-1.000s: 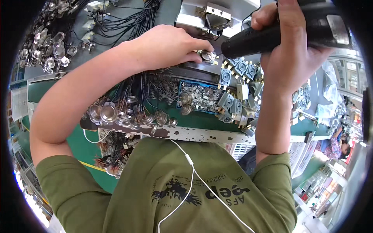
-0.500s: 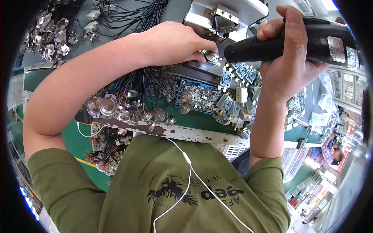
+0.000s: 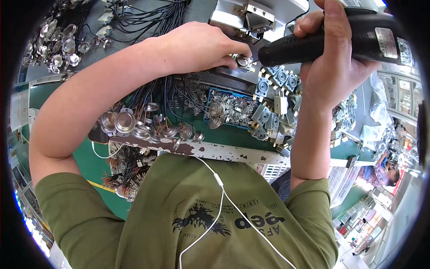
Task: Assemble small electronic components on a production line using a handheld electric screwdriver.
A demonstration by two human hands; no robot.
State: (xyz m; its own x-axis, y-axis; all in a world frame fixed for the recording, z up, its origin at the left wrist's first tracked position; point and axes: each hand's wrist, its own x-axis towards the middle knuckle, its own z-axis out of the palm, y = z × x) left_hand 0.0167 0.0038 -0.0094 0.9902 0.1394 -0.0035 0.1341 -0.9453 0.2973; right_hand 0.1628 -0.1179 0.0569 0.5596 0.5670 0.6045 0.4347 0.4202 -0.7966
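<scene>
My right hand (image 3: 337, 58) is wrapped round a black electric screwdriver (image 3: 291, 52), which lies almost level and points left. Its thin bit meets, or nearly meets, the side of a small round silver metal part (image 3: 242, 60). That part is pinched between the fingers and thumb of my left hand (image 3: 204, 47), over a grey metal ledge. A pale terminal piece seems to be joined to the round part, but my fingers hide some of it. Right behind stands a metal fixture (image 3: 259, 20) with a bracket.
Below my hands, a blue tray (image 3: 229, 124) holds many small metal clips. Grey square switch-like parts (image 3: 263, 85) heap up to its right. Round metal caps on black wires (image 3: 125, 121) lie along the worn bench edge (image 3: 224, 153); more caps (image 3: 67, 45) pile at far left.
The view has shifted slightly. Both hands keep their grips, and the screwdriver tip remains at the round metal part.
</scene>
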